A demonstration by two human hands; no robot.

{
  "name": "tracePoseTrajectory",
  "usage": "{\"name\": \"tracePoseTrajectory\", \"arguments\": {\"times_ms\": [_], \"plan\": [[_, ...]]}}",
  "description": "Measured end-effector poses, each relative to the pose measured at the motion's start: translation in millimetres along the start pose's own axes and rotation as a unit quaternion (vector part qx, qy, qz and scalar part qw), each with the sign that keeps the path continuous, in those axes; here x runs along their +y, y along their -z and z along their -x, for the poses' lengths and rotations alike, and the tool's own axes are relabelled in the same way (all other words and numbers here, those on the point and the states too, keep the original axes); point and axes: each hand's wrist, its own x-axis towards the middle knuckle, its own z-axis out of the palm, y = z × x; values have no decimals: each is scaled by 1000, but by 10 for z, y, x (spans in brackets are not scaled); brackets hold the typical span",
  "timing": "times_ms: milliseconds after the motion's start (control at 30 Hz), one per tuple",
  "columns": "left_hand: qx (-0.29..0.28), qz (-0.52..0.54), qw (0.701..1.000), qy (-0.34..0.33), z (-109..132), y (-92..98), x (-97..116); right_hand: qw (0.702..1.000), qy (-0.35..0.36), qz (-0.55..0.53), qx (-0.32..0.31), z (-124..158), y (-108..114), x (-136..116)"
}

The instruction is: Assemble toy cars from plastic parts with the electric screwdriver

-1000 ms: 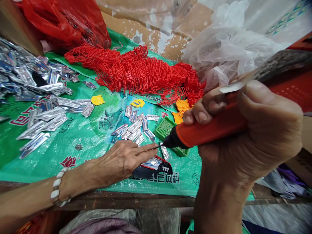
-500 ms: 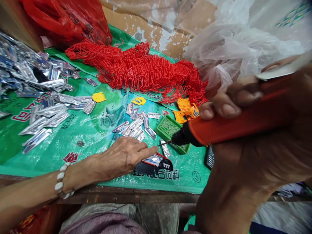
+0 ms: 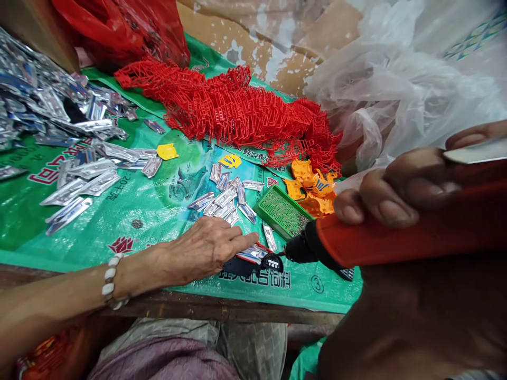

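My left hand (image 3: 209,245) presses a black plastic part (image 3: 245,267) with silver and red pieces on it against the green sheet, its fingers covering the part's left side. My right hand (image 3: 390,195) grips a red electric screwdriver (image 3: 368,240). The thin bit points left, its tip at the right end of the black part; whether it touches cannot be made out. Behind the bit stands a green perforated tray (image 3: 273,224) with small screws in it. A loose silver piece (image 3: 269,236) lies between tray and part. Several more silver pieces (image 3: 225,198) are heaped beyond my left hand.
A long pile of red plastic frames (image 3: 237,113) crosses the back. Orange parts (image 3: 317,203) lie right of the tray, yellow pieces (image 3: 167,152) further left. A large silver heap (image 3: 31,95) fills the left, near a red bag (image 3: 130,31). Clear plastic bags (image 3: 380,95) stand back right.
The screwdriver's bit has moved right and down, from near my left fingertips to the right end of the black part. My left hand still holds the part. The view has shifted slightly.
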Motion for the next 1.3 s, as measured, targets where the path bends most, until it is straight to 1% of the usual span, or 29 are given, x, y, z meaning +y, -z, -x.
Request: {"name": "tracePoseTrajectory", "arguments": {"times_ms": [100, 233, 400, 500, 600, 700, 867, 967, 1033, 1200, 1300], "plan": [[-8, 0, 1000, 5, -5, 8, 16, 999, -32, 39, 8, 18, -21, -8], [-7, 5, 1000, 11, -7, 23, 32, 997, -38, 63, -1, 55, -55, -9], [1, 1, 1000, 9, -15, 21, 34, 999, -12, 53, 5, 71, -59, 32], [-5, -2, 1000, 11, -19, 15, 32, 998, -17, 55, -6, 85, -75, 33], [-5, -3, 1000, 9, -17, 10, 33, 999, -22, 50, -4, 87, -101, 35], [-7, -6, 1000, 11, -12, 4, 38, 999, -30, 42, 10, 60, -110, 50], [-6, -4, 1000, 14, -10, -1, 37, 1000, -21, 2, 22, 30, -93, 53], [2, -4, 1000, 10, -13, 1, 37, 999, -23, 16, 23, 37, -116, 46], [9, -6, 1000, 9, -16, 7, 40, 999, -4, 36, 22, 35, -151, 51], [-3, -14, 1000, 13, -9, 26, 54, 996, 21, 51, 65, 10, -222, 83], [-4, -10, 1000, 16, -3, 28, 58, 998, 17, 39, 49, 5, -203, 95]]}}
